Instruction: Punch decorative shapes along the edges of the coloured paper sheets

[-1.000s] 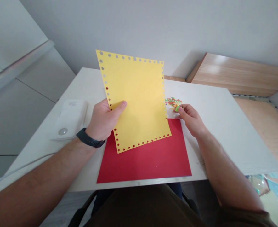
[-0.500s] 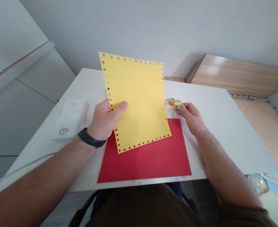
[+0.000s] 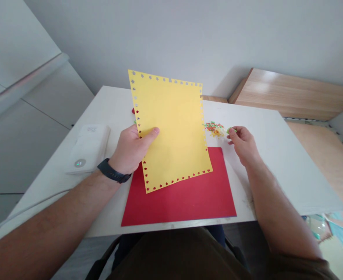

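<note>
The right hand (image 3: 242, 146) had shifted rightward, clear of the small coloured cutouts (image 3: 215, 128), pinching a green piece (image 3: 231, 131) mostly covered by its fingertips; I couldn't make out its shape. The left hand (image 3: 130, 146) gripped the yellow sheet (image 3: 173, 124) by its left edge, thumb in front, fingers hidden behind. That punched sheet stood tilted up, screening part of the red sheet (image 3: 185, 204) on the table (image 3: 264, 155). A red thing (image 3: 133, 111) peeked past its edge, too covered to identify.
</note>
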The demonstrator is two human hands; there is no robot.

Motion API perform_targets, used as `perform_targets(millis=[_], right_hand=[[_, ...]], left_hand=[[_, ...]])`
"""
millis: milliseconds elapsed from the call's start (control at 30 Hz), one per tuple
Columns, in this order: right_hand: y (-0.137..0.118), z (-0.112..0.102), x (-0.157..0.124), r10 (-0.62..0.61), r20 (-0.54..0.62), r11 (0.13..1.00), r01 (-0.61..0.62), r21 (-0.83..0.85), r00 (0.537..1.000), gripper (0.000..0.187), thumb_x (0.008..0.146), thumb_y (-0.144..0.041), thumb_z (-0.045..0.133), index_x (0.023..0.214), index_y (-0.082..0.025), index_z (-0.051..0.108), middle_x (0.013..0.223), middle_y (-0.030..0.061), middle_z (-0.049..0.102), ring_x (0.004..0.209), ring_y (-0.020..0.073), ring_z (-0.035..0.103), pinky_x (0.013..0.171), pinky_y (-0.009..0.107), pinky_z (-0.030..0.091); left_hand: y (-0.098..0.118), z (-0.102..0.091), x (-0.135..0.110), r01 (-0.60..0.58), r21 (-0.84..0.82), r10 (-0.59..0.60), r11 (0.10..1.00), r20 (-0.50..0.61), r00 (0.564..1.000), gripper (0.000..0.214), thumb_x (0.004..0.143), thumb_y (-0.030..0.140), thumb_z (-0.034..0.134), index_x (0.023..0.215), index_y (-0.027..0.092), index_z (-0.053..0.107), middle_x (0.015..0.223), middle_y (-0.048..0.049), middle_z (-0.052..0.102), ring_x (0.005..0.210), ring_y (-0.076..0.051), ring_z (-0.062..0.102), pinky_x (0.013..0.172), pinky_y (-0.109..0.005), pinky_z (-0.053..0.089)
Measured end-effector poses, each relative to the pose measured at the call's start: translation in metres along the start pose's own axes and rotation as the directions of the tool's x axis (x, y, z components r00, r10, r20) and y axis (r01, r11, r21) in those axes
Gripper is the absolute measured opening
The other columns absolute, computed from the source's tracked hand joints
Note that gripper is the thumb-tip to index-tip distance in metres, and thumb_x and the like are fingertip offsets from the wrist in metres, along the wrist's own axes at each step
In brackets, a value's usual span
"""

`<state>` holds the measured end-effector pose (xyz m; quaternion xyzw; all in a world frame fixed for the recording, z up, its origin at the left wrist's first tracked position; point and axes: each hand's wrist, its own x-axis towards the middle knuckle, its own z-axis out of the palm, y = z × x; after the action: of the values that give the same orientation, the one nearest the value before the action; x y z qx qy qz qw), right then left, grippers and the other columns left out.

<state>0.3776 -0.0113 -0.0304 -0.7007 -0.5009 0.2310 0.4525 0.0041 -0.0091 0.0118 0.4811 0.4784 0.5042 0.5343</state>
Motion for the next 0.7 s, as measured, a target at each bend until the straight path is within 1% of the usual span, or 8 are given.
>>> perform_targets(millis=[33, 100, 167, 267, 367, 433, 600, 700], right_hand=[[0.002, -0.004, 0.003, -0.018, -0.027, 0.991, 0.014, -0.132, 0.999, 0.044, 0.091, -0.063, 0.067, 0.110, -0.023, 0.069, 0.091, 0.0041, 0.070, 0.083, 0.0229, 0.067, 0.077, 0.040, 0.057], [0.006, -0.013, 0.008, -0.082, -0.077, 0.929, 0.049, -0.368, 0.994, 0.043, 0.090, -0.059, 0.067, 0.108, -0.020, 0.074, 0.094, 0.0082, 0.071, 0.083, 0.0241, 0.064, 0.083, 0.044, 0.055], [0.009, -0.021, 0.012, -0.122, -0.111, 0.872, 0.053, -0.488, 0.986, 0.042, 0.089, -0.054, 0.067, 0.108, -0.018, 0.077, 0.099, 0.0123, 0.073, 0.089, 0.0270, 0.065, 0.090, 0.046, 0.053], [0.014, -0.028, 0.017, -0.075, -0.134, 0.839, -0.010, -0.543, 0.988, 0.044, 0.091, -0.053, 0.063, 0.111, -0.017, 0.078, 0.103, 0.0157, 0.075, 0.097, 0.0308, 0.067, 0.095, 0.048, 0.052], [0.019, -0.030, 0.020, 0.010, -0.134, 0.807, -0.088, -0.585, 0.991, 0.049, 0.095, -0.055, 0.060, 0.120, -0.016, 0.075, 0.109, 0.0179, 0.077, 0.102, 0.0330, 0.068, 0.095, 0.048, 0.052], [0.022, -0.030, 0.022, 0.038, -0.132, 0.790, -0.111, -0.603, 0.990, 0.049, 0.098, -0.056, 0.057, 0.121, -0.016, 0.073, 0.111, 0.0190, 0.077, 0.103, 0.0342, 0.069, 0.095, 0.049, 0.052], [0.026, -0.031, 0.026, 0.010, -0.142, 0.768, -0.098, -0.633, 0.990, 0.047, 0.102, -0.054, 0.050, 0.102, -0.016, 0.076, 0.106, 0.0229, 0.075, 0.111, 0.0384, 0.066, 0.102, 0.054, 0.047], [0.027, -0.031, 0.026, -0.026, -0.166, 0.762, -0.088, -0.641, 0.986, 0.049, 0.103, -0.055, 0.047, 0.102, -0.015, 0.076, 0.107, 0.0244, 0.074, 0.116, 0.0400, 0.063, 0.106, 0.058, 0.044]], left_hand=[[0.000, 0.000, 0.000, 0.009, -0.002, -0.009, 1.000, 0.006, 1.000, 0.044, 0.089, 0.036, 0.084, 0.130, 0.020, 0.077, 0.136, -0.0103, 0.078, 0.119, -0.034, 0.077, 0.109, -0.051, 0.061], [-0.001, 0.000, 0.000, 0.032, -0.003, -0.032, 0.999, 0.018, 0.999, 0.045, 0.088, 0.035, 0.085, 0.130, 0.019, 0.077, 0.136, -0.0106, 0.078, 0.119, -0.034, 0.077, 0.109, -0.051, 0.061], [-0.002, 0.000, -0.001, 0.055, 0.002, -0.055, 0.998, 0.039, 0.998, 0.045, 0.088, 0.035, 0.085, 0.129, 0.019, 0.077, 0.135, -0.0108, 0.079, 0.118, -0.035, 0.077, 0.108, -0.051, 0.061], [-0.002, 0.002, -0.002, 0.089, 0.024, -0.090, 0.996, 0.066, 0.994, 0.043, 0.087, 0.036, 0.084, 0.126, 0.021, 0.079, 0.131, -0.0100, 0.080, 0.118, -0.037, 0.077, 0.106, -0.052, 0.062], [0.000, 0.003, -0.004, 0.108, 0.031, -0.110, 0.994, 0.083, 0.990, 0.041, 0.084, 0.034, 0.085, 0.124, 0.023, 0.081, 0.127, -0.0099, 0.081, 0.118, -0.039, 0.077, 0.105, -0.055, 0.062], [0.000, 0.004, -0.005, 0.112, 0.017, -0.113, 0.994, 0.099, 0.989, 0.043, 0.083, 0.034, 0.087, 0.124, 0.022, 0.081, 0.127, -0.0106, 0.081, 0.116, -0.039, 0.077, 0.103, -0.055, 0.063], [0.000, 0.006, -0.007, 0.136, -0.006, -0.135, 0.991, 0.121, 0.983, 0.049, 0.080, 0.040, 0.090, 0.124, 0.019, 0.081, 0.124, -0.0123, 0.082, 0.112, -0.038, 0.079, 0.097, -0.049, 0.065], [0.000, 0.006, -0.007, 0.139, 0.006, -0.139, 0.990, 0.128, 0.982, 0.050, 0.079, 0.042, 0.091, 0.123, 0.018, 0.081, 0.123, -0.0120, 0.083, 0.111, -0.036, 0.079, 0.098, -0.048, 0.065]])
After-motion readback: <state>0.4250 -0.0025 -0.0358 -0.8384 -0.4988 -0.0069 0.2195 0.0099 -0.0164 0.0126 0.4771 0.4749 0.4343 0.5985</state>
